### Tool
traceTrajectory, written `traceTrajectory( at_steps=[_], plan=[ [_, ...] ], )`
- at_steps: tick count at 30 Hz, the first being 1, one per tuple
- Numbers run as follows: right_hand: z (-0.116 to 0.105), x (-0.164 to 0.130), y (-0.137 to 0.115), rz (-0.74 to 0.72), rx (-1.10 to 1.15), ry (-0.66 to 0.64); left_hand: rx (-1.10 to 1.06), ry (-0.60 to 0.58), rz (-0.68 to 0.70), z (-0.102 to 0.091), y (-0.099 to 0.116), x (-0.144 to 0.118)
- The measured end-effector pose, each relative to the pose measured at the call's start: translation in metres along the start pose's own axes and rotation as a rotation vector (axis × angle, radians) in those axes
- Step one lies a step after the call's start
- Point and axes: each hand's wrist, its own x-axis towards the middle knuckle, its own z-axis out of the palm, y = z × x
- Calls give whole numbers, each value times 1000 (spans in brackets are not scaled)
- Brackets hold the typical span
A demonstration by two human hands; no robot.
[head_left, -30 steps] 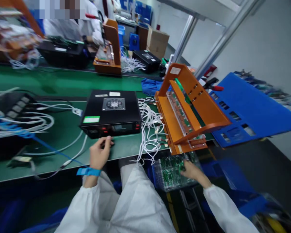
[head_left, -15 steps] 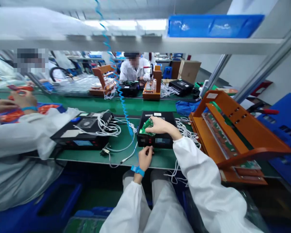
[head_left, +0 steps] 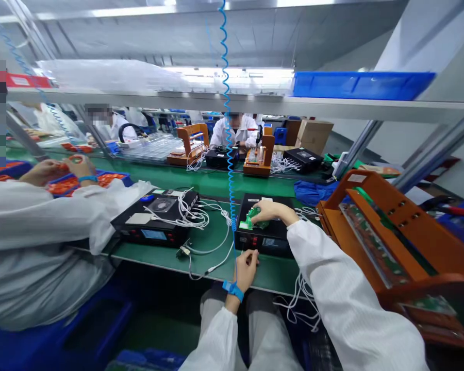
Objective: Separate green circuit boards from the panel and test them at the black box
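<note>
Head view: a black rectangular box [head_left: 269, 243] is sitting before us; our left hand [head_left: 246, 270] is staying curled by its front, contents unclear; our right hand [head_left: 271, 211], earlier reaching low, is gripping a green circuit-board piece [head_left: 252, 214] above its top.

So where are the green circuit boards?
Head view, just right of centre: the boards are in the right hand, over the black rectangular box, right of the coiled blue cord.

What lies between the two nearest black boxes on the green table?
White cables lie there, and a blue coiled cord hangs beside the right box, in the head view.
</note>
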Motion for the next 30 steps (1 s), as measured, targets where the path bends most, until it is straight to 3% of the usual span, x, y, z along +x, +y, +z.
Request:
traceTrajectory(
  at_steps=[4,9,15,22,27,30],
  plan=[
    [7,-11,-3,11,-66,32,-12,7,-4,0,1,-1],
    [9,-22,-1,-44,11,78,-14,9,0,1,-1,-1],
    [7,-26,6,-167,76,108,-12,26,9,2,-4,-1],
    [13,-31,4,-92,142,203,-16,25,-3,2,-4,-1],
    [-4,-48,12,-113,244,211,-12,24,-9,2,-3,-1],
    [-25,-62,31,-97,223,87,-20,22,-14,2,-3,0]
  ],
)
